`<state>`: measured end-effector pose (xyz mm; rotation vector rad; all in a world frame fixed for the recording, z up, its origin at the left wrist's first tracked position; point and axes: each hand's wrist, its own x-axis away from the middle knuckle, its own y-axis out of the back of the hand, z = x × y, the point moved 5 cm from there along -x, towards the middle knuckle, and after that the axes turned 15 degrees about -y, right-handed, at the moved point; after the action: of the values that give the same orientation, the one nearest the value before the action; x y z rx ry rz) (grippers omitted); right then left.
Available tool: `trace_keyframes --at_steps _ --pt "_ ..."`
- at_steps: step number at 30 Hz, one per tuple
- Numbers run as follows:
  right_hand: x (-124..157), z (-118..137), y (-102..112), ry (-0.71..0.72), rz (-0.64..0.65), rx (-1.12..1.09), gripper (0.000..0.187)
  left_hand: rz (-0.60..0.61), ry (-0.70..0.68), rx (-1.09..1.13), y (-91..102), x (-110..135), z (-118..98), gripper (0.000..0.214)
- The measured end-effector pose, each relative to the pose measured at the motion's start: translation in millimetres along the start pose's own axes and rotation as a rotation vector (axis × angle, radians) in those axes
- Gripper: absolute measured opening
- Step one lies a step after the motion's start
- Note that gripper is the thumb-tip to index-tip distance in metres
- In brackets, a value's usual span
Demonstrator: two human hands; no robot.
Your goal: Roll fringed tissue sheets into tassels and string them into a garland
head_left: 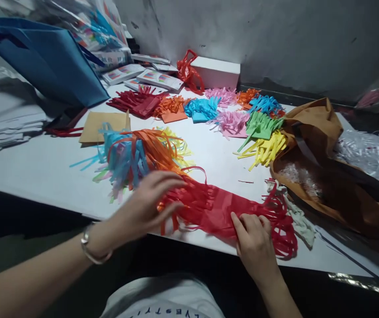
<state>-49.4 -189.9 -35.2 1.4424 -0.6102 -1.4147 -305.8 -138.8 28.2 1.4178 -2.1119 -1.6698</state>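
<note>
A red paper sheet (222, 207) cut into fringed strips at both ends lies at the near edge of the white table (43, 168). My left hand (149, 198) rests with fingers stretched out over its left fringe, next to a pile of blue, orange and yellow fringed papers (139, 154). My right hand (253, 240) pinches the red sheet's near edge, fingers curled onto the paper.
Several fringed paper bundles in red, orange, blue, pink, green and yellow (258, 128) lie farther back. A brown fabric bag (321, 172) sits at right, a blue bag (50, 57) at back left, a white box (215, 73) by the wall, a brown envelope (101, 126) at left.
</note>
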Motion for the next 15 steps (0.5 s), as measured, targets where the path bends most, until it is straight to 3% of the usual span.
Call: trace_keyframes --at_steps 3,6,10,15 --pt "-0.9 0.5 3.8 -0.035 0.103 -0.091 0.033 0.258 -0.247 0.114 -53.3 -3.0 -45.6 0.035" --pt "2.5 -5.6 12.7 -0.046 0.168 -0.170 0.033 0.308 -0.246 0.099 -86.1 -7.0 -55.7 0.039" --pt "17.2 -35.5 26.0 -0.082 0.150 -0.236 0.023 0.318 -0.196 0.162 -93.1 -8.3 -44.8 0.046" --pt "36.5 -75.2 50.4 -0.328 -0.123 -0.130 0.020 0.371 -0.199 0.239 -87.5 -5.5 -38.1 0.050"
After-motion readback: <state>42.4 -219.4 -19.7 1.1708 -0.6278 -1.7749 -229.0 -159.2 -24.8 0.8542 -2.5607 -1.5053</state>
